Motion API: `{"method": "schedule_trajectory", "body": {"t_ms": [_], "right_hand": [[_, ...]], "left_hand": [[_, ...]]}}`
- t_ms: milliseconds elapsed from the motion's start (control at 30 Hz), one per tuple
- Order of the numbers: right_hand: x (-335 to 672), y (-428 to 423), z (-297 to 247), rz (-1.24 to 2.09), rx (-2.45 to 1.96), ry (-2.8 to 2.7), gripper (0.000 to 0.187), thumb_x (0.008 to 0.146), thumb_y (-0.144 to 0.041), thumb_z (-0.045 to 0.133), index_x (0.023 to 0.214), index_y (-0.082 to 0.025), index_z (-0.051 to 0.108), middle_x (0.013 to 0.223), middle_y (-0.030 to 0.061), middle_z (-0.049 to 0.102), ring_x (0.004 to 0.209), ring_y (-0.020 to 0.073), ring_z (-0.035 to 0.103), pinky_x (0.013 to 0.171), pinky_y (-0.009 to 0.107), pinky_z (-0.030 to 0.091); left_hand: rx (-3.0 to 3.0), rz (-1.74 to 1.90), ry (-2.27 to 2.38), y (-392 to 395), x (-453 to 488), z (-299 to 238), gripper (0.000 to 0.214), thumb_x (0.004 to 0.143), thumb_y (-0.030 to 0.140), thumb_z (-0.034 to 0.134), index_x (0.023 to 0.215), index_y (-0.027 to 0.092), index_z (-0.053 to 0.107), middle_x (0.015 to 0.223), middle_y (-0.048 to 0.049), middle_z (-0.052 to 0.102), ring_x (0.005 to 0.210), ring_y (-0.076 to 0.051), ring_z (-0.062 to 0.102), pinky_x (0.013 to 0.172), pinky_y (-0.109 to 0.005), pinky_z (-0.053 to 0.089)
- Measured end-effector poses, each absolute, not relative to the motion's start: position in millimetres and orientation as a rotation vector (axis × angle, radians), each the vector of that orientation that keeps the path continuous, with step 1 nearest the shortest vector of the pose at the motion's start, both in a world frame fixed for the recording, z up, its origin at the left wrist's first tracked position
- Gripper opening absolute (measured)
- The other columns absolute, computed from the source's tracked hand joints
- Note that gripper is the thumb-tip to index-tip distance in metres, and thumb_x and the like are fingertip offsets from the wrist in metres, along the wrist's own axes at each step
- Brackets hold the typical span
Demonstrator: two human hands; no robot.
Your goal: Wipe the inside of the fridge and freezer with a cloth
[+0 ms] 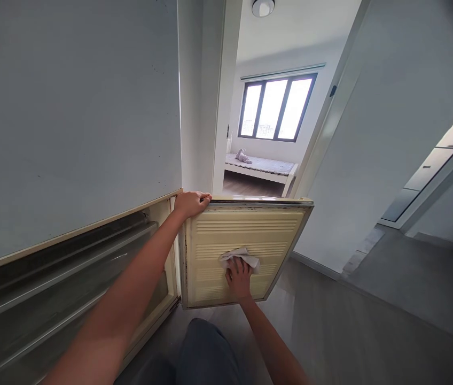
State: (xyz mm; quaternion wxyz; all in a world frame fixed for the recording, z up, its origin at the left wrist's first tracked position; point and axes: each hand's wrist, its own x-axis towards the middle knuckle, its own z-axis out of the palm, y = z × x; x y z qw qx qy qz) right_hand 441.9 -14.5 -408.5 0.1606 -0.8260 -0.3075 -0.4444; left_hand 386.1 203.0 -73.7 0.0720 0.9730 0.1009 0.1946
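Observation:
A yellowed refrigerator door (206, 291) stands open, its ribbed inner panel facing me and its seal stained dark along the edges. My left hand (192, 204) grips the top edge of this door near the hinge side. On the lower middle of the inner panel, my right hand (238, 275) presses a crumpled white cloth (246, 256), with the fingers bent over it. Left of the door is the open refrigerator compartment (172, 243), with clear drawer fronts (70, 283) inside, partly hidden behind my left forearm.
Above the compartment rises a grey refrigerator front (74, 117). Behind the door, a doorway shows a bed (266, 164) and a window (276, 109). A white wall (354, 176) stands to the right above the grey floor (330, 331). My knee (210, 353) is below the door.

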Motion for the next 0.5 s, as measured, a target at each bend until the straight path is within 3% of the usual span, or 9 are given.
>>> {"method": "schedule_trajectory", "body": {"t_ms": [133,300,500], "right_hand": [[465.3,-44.8,-412.0,-1.319,-2.287,-0.702,0.034,0.085,-0.027,0.049,0.117,-0.019,0.056,0.123,0.0144,0.053,0.116,0.0306,0.043,0.092,0.052,0.039],[497.9,-88.2,-407.1,-1.232,-2.213,-0.547,0.053,0.083,-0.034,0.051,0.130,-0.011,0.041,0.128,0.0205,0.046,0.125,0.0321,0.038,0.097,0.053,0.040],[518.6,-121.6,-390.7,-1.045,-2.091,-0.326,0.069,0.078,-0.044,0.051,0.134,-0.007,0.036,0.135,0.0249,0.039,0.130,0.0359,0.034,0.103,0.056,0.034]], "left_hand": [[2.926,0.594,0.309,203.5,387.2,-74.4,0.063,0.078,0.066,0.016,0.118,0.041,0.057,0.127,0.0026,0.069,0.114,-0.025,0.063,0.083,-0.037,0.048],[2.920,0.595,0.303,202.6,385.9,-73.6,0.061,0.079,0.065,0.017,0.118,0.040,0.058,0.128,0.0016,0.068,0.114,-0.026,0.063,0.081,-0.037,0.048],[2.916,0.604,0.301,201.9,385.7,-73.8,0.062,0.079,0.064,0.017,0.118,0.039,0.058,0.127,0.0001,0.069,0.111,-0.027,0.064,0.077,-0.038,0.048]]}}
